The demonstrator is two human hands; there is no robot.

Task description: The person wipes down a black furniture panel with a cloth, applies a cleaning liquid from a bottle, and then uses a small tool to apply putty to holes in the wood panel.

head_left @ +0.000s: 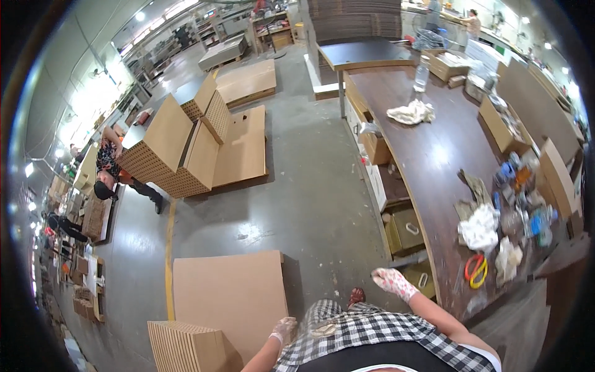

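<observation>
Big brown table point(412, 149) sat right of the fingers of my right hand point(395, 283), flat cardboard sheet point(229, 288) just left of my left hand point(284, 328)'s fingers, cardboard stack point(186, 347) further left. Right fingers loosely curled; couldn't tell if pressed together, or how the left ones were.

A brown cardboard sheet point(229, 285) lies flat beside a yellow floor line point(170, 248).
</observation>
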